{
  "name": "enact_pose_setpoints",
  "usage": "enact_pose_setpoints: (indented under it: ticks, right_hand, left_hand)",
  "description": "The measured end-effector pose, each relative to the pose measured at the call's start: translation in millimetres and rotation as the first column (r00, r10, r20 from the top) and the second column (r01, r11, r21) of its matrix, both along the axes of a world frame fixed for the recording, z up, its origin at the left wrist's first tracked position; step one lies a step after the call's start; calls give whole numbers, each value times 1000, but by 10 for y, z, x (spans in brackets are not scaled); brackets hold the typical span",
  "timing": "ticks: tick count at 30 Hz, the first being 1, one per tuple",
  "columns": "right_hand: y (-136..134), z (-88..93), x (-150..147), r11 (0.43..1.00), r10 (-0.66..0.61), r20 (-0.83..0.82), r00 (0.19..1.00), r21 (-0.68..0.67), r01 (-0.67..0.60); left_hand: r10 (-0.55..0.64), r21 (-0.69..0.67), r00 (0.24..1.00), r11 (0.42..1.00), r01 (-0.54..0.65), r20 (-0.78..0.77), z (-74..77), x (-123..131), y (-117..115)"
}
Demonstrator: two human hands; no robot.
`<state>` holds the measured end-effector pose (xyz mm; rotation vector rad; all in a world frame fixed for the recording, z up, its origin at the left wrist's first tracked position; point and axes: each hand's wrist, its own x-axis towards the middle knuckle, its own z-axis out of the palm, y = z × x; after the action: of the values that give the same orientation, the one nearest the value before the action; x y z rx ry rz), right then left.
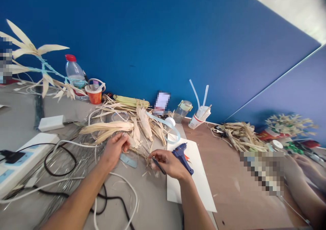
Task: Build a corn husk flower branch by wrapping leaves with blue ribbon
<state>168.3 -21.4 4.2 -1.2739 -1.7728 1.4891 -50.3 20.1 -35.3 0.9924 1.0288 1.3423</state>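
Note:
My left hand (117,148) is closed in a pinch in front of a pile of dry corn husks (112,126). Something pale shows at its fingertips, too small to name. To its right, my right hand (168,163) is closed round a slim dark tool (159,165), whose exact kind I cannot make out. Husk scraps lie under and around both hands. A small light-blue strip (128,160) rests on the table between them. Just beyond my right hand, a blue glue gun (182,157) lies on a white sheet (192,191).
Left are a power strip (28,157), tangled cables and thin wires. Behind stand a bottle (75,74), a red cup (94,95), a jar (182,111), a white cup (197,120) and a phone (162,101). Another person's hands (296,170) are at the right.

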Motion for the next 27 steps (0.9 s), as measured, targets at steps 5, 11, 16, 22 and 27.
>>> enact_pose_setpoints:
  ticks: [5, 11, 16, 22, 27]
  right_hand:
    - [-9, -17, 13, 998, 47, 45, 998, 28, -49]
    - [-1, -54, 5, 998, 69, 35, 997, 5, -69]
    - [17, -51, 3, 995, 85, 24, 996, -53, -83]
    - [27, -85, 9, 990, 97, -7, 995, -99, -97]
    - [26, -89, 6, 990, 99, -2, 995, -104, -99]
  left_hand:
    - [18, 7, 999, 1000, -18, -28, 22, 20, -3]
    - [43, -26, 998, 999, -44, -53, 27, 40, -2]
    - [49, -66, 997, 996, -53, -58, 15, 42, -12]
    - [30, -97, 999, 995, -33, -34, 32, 66, -19]
    - [23, -100, 999, 995, -26, -33, 52, 68, -36]
